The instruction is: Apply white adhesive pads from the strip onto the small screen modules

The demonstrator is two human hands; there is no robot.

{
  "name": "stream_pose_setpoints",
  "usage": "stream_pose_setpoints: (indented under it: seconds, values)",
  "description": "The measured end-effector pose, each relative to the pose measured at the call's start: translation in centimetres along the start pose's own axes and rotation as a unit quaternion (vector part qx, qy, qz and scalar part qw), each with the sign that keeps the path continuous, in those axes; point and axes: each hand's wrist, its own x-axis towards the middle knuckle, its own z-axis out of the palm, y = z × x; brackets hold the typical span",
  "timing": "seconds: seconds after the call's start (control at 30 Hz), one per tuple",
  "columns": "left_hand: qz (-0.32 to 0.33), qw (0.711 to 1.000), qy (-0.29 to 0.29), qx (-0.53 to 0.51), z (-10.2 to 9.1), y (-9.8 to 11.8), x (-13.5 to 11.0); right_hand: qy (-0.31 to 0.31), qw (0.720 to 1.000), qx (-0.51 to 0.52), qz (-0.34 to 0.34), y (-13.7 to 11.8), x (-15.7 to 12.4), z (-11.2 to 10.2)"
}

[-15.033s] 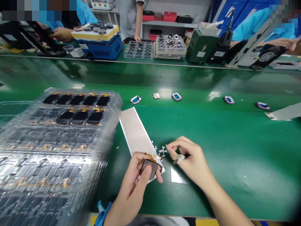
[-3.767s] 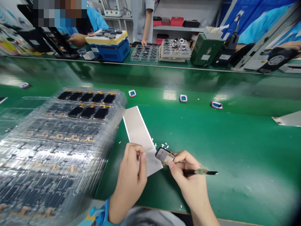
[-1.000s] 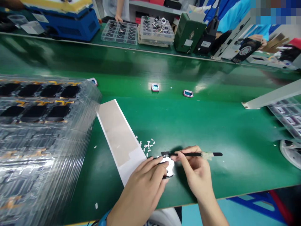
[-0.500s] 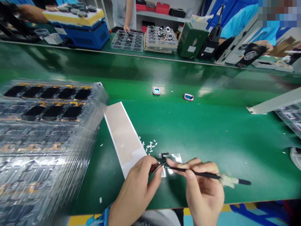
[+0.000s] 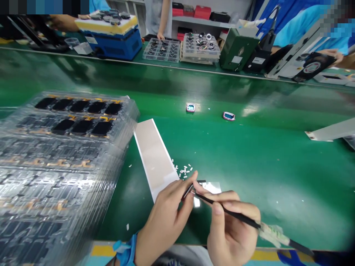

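Observation:
My left hand (image 5: 169,210) pinches a small dark, thin screen panel (image 5: 188,190), tilted on edge between thumb and fingers. In my right hand (image 5: 233,225) are slim black tweezers (image 5: 241,218), held like a pen, with tape (image 5: 273,233) wrapped near the rear end. Their tip meets the panel's lower edge, and my right forefinger is close to its upper end. Beneath the hands lies a clear film piece (image 5: 213,187) with a dark strip, partly covered. A beige sheet with white edges (image 5: 155,155) reaches under my left hand, beside several small white slips (image 5: 185,171).
Stacked clear trays (image 5: 91,147) with black screens fill the left. Two small frames (image 5: 190,107) (image 5: 229,116) lie farther back. A white metal bracket (image 5: 330,130) stands at right. Beyond the bench, co-workers sit near a blue box (image 5: 116,42), part trays (image 5: 161,50) and a green box (image 5: 238,50).
The view has shifted left, so the scene sits farther right. My left fingers have straightened and the panel stands steeper. The tweezers' rear end has dropped, tilting them more.

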Motion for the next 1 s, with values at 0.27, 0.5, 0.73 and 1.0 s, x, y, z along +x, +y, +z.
stream_pose_setpoints:
  seconds: [0.27, 0.5, 0.73, 1.0]
  values:
    - [-0.011, 1.0, -0.005, 0.016, -0.4, -0.1, -0.1, -0.006, 0.999, -0.034, -0.016, 0.2, -0.1, 0.8]
    - [-0.011, 1.0, -0.004, 0.006, -0.5, -0.3, -0.3, -0.002, 1.0, -0.009, -0.003, 0.7, -0.2, 0.8]
    - [-0.018, 1.0, -0.01, 0.003, -0.4, -0.4, -0.4, 0.002, 1.0, 0.009, 0.006, 0.9, -0.3, 0.7]
    - [-0.024, 1.0, -0.013, 0.007, -0.3, -0.3, -0.3, 0.011, 1.0, 0.005, 0.011, 1.1, -0.3, 0.8]
